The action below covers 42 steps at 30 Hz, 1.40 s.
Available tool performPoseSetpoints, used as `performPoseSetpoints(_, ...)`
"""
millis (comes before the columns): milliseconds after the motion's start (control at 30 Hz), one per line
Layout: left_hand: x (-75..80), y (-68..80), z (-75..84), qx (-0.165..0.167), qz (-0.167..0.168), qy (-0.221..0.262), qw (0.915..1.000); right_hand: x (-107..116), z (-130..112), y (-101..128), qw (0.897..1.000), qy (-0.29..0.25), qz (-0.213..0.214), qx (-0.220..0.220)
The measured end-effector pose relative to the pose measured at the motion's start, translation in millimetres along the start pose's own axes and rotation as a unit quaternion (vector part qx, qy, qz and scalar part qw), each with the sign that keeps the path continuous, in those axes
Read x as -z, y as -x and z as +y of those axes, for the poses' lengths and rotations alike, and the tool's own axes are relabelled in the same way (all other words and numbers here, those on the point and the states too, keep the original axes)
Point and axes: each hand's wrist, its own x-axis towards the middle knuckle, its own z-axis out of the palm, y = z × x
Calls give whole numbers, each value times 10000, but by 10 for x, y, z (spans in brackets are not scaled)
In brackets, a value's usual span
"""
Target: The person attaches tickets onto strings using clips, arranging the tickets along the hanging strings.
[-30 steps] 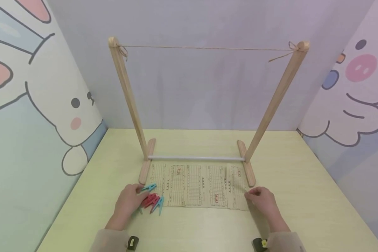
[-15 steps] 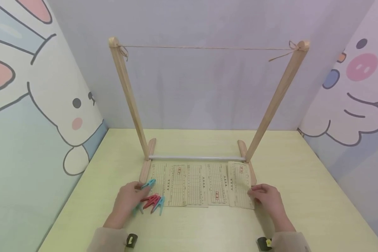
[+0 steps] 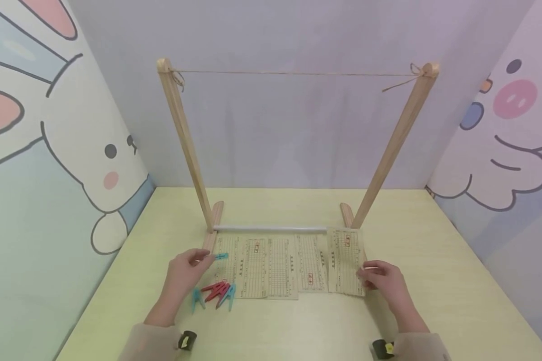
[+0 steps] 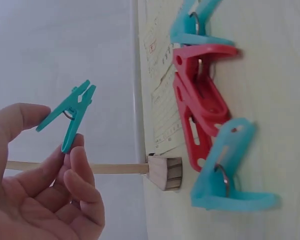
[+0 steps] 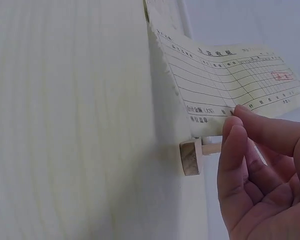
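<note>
Left hand (image 3: 186,271) now pinches a teal clothespin (image 3: 221,256) between thumb and fingertips and has it lifted clear of the table (image 3: 433,281); a second ago it was still down among the peg pile. The wrist view confirms it: peg (image 4: 68,119) is in the air, jaws closed, held by its handle end. The remaining pegs (image 3: 217,293), red and teal, lie on the table just near of the hand, at the left end of the paper row.

The row of printed slips (image 3: 271,265) lies flat in front of the wooden rack (image 3: 182,135), whose string (image 3: 298,73) is bare.

Right hand (image 3: 381,281) grips the rightmost slip (image 3: 345,260) at its near right corner, thumb and fingers closed on the edge. This slip has risen off the table since a second ago; its far end now overlaps the rack's right foot, and the wrist view shows the sheet (image 5: 230,85) lifted.

Judgement: both pickups are done, peg and slip are each in hand, and hanging on the string is not yet started.
</note>
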Motion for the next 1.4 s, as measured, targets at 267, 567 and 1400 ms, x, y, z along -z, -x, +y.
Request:
performPoseSetpoints(267,79,0,158,-457,36,647,9969,12,-31,5,9992,-381,-32,-116)
performPoseSetpoints(567,109,9,315,-748,166,877,9932,38,-70,16,9982,-589,-31,141)
performPoseSetpoints(1400,321,-94,766,-1504,24,866,9848,180,-404,-24,9918,-666,-225,1070)
